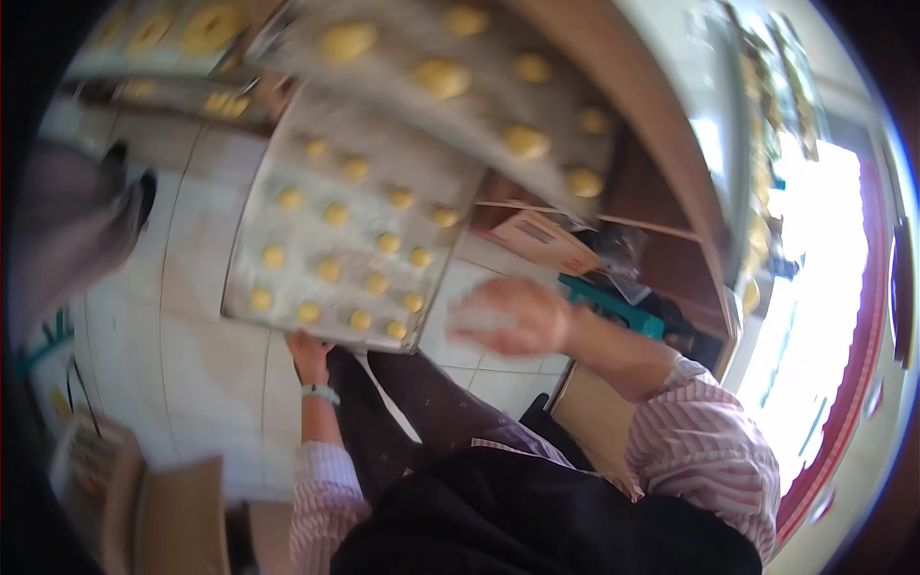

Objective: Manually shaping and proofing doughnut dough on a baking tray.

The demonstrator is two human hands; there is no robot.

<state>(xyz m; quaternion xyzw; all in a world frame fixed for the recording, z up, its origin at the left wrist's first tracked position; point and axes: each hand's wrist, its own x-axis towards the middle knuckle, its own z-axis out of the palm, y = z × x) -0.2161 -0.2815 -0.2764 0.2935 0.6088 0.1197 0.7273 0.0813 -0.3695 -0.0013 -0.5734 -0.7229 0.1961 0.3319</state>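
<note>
A metal baking tray (287, 244) with rows of small round yellow dough pieces (335, 213) is held out in front of me at waist height. My left hand (309, 356) is closed on its near edge, the thumb side against the rim and the rest of the fingers hidden below. To the right of the tray, apart from it, hangs my right hand (513, 316). Motion blurs its fingers, and nothing can be made out in them. Above the far part of this tray, a second tray (402, 105) carries larger-looking yellow dough pieces (443, 77).
A wooden table (661, 105) curves along the upper right, with a cardboard box (546, 240) and a green crate (613, 307) beneath. At the left stands another person (72, 225). Cardboard boxes (182, 517) sit at lower left. More yellow rounds (213, 29) lie at the top left.
</note>
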